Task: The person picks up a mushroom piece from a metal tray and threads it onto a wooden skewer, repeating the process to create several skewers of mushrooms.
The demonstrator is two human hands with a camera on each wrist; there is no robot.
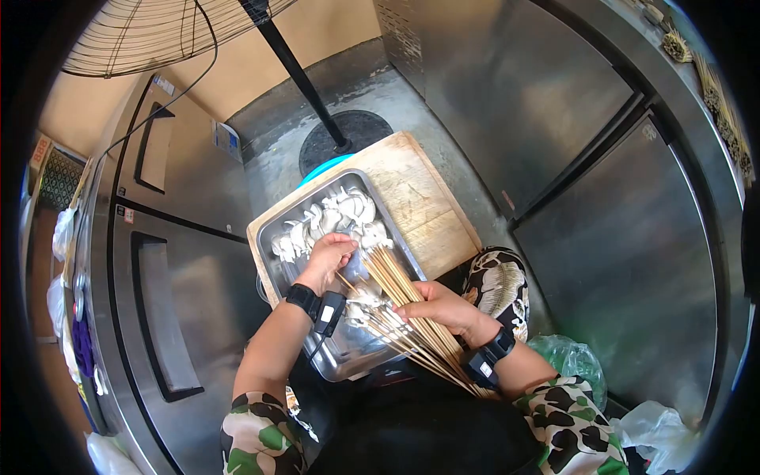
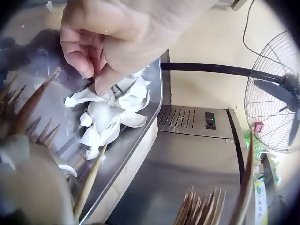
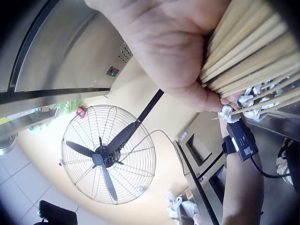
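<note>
A metal tray (image 1: pixel 348 355) holds a pile of white, curled slices (image 1: pixel 348 210) at its far end. Over that pile is my left hand (image 1: pixel 326 260), its thumb and forefinger pinching a white slice (image 2: pixel 83 97) in the left wrist view. My right hand (image 1: pixel 445 309) grips a thick bundle of bamboo skewers (image 1: pixel 396 281), points toward the pile. Below the bundle, thinner-looking skewers with white pieces (image 1: pixel 364 313) on their tips lie across the tray. The right wrist view shows the fingers wrapped round the skewers (image 3: pixel 253 44), with one white piece (image 3: pixel 227 112) on a skewer by the thumb.
The tray sits on a wooden board (image 1: pixel 423 202). Steel cabinets stand left (image 1: pixel 178 273) and right (image 1: pixel 617 229). A fan (image 3: pixel 105 157) on a black pole stands beyond the board. Plastic bags (image 1: pixel 653 435) lie at the lower right.
</note>
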